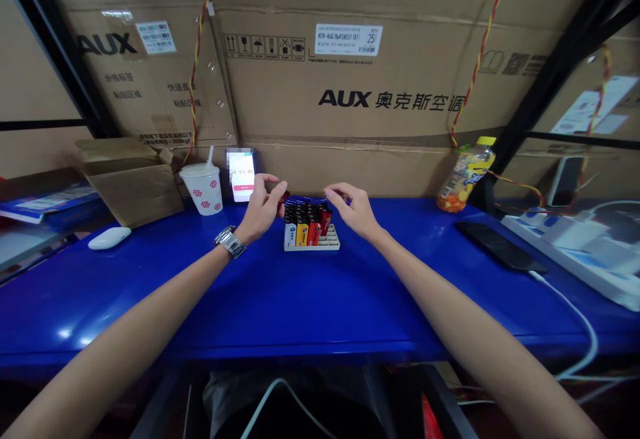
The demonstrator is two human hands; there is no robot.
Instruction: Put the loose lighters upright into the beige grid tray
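Note:
A white slotted tray (327, 244) of several coloured lighters (306, 220) stands on the blue table (280, 299), far from me. My left hand (261, 209), with a metal watch on the wrist, hovers just left of the tray and pinches a small dark red lighter (284, 197) between thumb and fingers. My right hand (351, 207) hangs over the tray's right back corner, fingers curled and pinched together; whether anything is in them I cannot make out.
A phone (243, 174) with a timer leans on the cardboard boxes (350, 92) behind. A lidded paper cup (202, 188), open carton (131, 182) and white mouse (109, 237) lie left. A drink bottle (465, 176), black phone (500, 246) and power strip (565, 239) lie right.

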